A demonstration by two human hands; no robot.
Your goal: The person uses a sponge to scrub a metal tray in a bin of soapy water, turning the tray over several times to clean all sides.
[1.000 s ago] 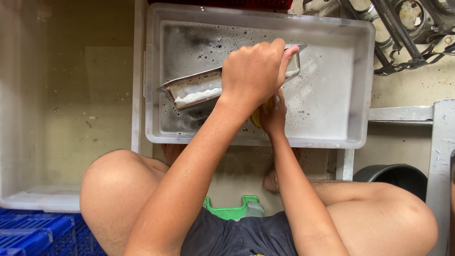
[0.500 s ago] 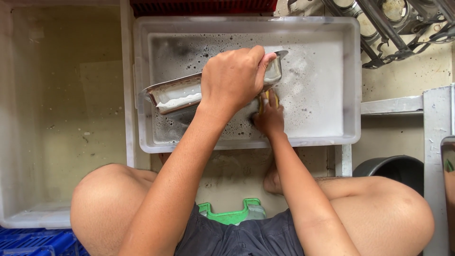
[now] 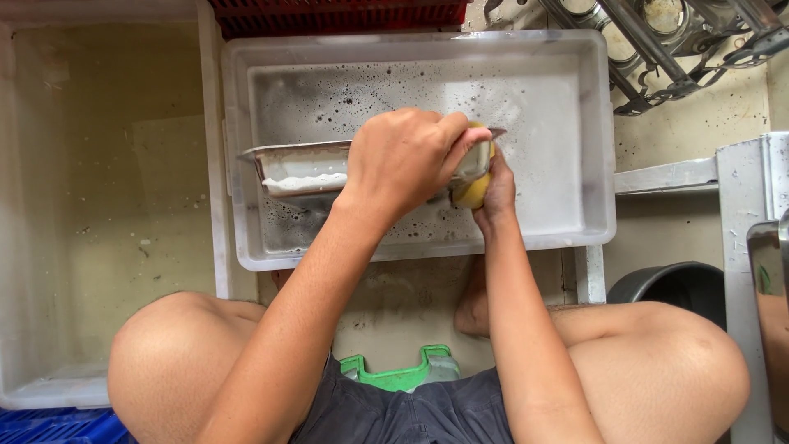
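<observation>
My left hand (image 3: pixel 404 160) grips the rim of a rectangular steel tray (image 3: pixel 297 164), holding it tilted on its side over a grey plastic tub (image 3: pixel 596 123) of soapy water. White suds lie inside the steel tray. My right hand (image 3: pixel 496 191) is tucked under the tray's right end, closed on a yellow sponge (image 3: pixel 472 191) that presses against the metal. Most of the sponge is hidden by my fingers and the tray.
A larger pale tub (image 3: pixel 99 205) of murky water stands to the left. A red crate (image 3: pixel 337 15) lies beyond the grey tub, a metal rack (image 3: pixel 657 41) at top right. A dark round bucket (image 3: pixel 674 284) sits right; a blue crate (image 3: pixel 49 423) bottom left. My knees frame the view.
My view has shifted, so the grey tub sits lower and more central. My right hand with the sponge has slid slightly right along the tray's end. My left hand keeps its grip.
</observation>
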